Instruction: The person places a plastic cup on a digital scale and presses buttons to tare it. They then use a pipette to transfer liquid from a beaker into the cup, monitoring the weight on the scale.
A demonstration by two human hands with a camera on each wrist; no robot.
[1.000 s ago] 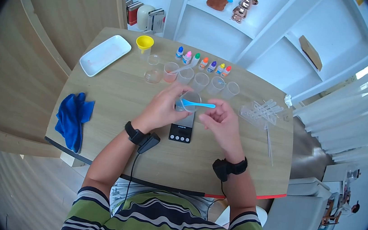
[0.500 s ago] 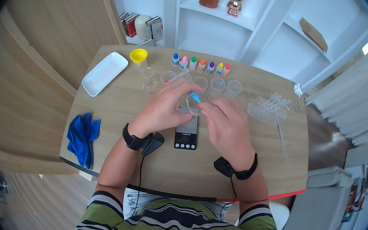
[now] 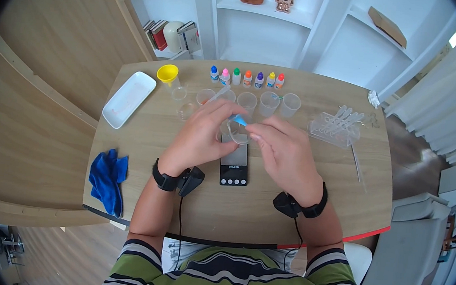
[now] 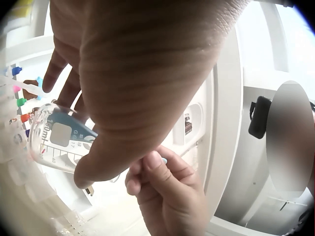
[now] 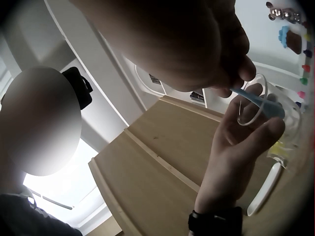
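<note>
My left hand [image 3: 202,131] grips a small clear measuring cup [image 3: 237,131], lifted and tilted above the black pocket scale [image 3: 234,166]. The cup [image 4: 61,140] shows printed volume marks in the left wrist view. My right hand [image 3: 283,149] pinches the handle of a light blue plastic spoon [image 3: 239,121], and the spoon's bowl is inside the cup [image 5: 268,105]. Both hands meet over the middle of the wooden table [image 3: 266,203].
Behind the hands stand a row of clear cups [image 3: 269,102], several coloured dropper bottles [image 3: 245,77] and a yellow funnel [image 3: 168,74]. A white tray [image 3: 129,99] and a blue cloth [image 3: 108,179] lie at the left, a clear pipette rack [image 3: 335,128] at the right.
The cup has left the scale and is now tilted in my left hand. My right hand has pushed the spoon's bowl into it. The head view has shifted.
</note>
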